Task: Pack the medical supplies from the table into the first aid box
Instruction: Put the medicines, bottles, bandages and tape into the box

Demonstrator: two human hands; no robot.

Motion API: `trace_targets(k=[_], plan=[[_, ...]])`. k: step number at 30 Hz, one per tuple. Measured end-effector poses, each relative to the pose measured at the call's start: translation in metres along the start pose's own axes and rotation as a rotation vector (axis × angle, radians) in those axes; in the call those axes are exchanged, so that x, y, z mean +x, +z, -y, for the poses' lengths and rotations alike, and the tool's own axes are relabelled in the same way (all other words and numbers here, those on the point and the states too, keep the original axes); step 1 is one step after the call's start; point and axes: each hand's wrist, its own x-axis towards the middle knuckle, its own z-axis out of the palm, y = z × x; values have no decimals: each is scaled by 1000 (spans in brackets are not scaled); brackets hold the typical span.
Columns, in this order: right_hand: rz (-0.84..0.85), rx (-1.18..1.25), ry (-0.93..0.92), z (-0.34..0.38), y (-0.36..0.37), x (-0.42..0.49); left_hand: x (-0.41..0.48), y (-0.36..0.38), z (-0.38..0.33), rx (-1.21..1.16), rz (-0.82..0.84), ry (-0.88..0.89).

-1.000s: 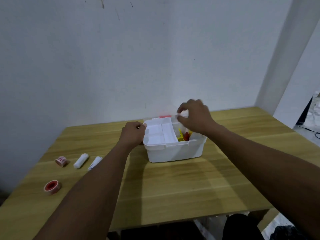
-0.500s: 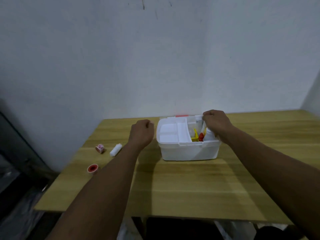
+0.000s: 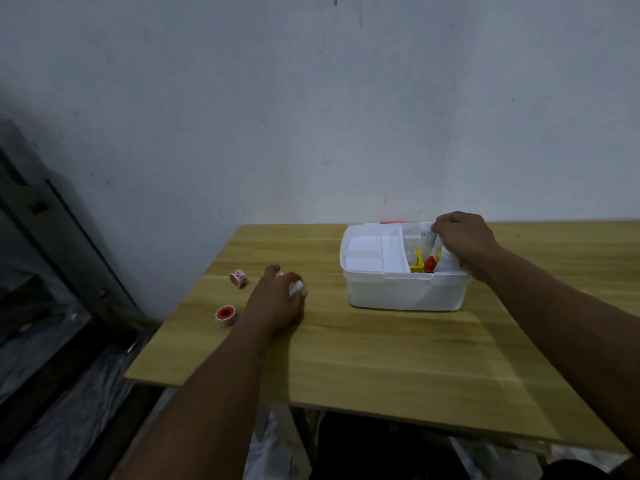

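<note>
- The wooden table (image 3: 381, 358) carries the open first aid box (image 3: 398, 296), close to the wall.
- The right hand (image 3: 465, 242) is curled inside the box's right compartment, over something white. Whether it grips it I cannot tell, because the fingers hide this.
- The left hand (image 3: 277, 303) closes around a white bandage roll (image 3: 295, 287) on the table, left of the box.
- The red tape roll (image 3: 225, 312) and the pink tape roll (image 3: 237, 277) lie near the table's left edge; a careless forearm could sweep them off.
</note>
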Motion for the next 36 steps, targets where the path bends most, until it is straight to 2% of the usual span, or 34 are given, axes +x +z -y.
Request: trace_targets(k=[7, 14, 17, 20, 24, 32, 36], plan=[[1, 29, 8, -1, -2, -2, 5, 2, -8, -100, -144, 33], [15, 63, 18, -1, -4, -3, 17, -18, -47, -475, -345, 51], [18, 69, 14, -1, -4, -3, 32, -42, -75, -579, -352, 106], [10, 57, 14, -1, -4, -3, 42, -53, -104, -496, -240, 226], [8, 47, 3, -2, -3, -3, 53, -37, -126, -344, -88, 274], [8, 49, -11, -3, -3, -3, 66, -17, -128, -186, -88, 294], [11, 47, -8, -2, -4, -4, 65, -15, -125, -185, -95, 315]])
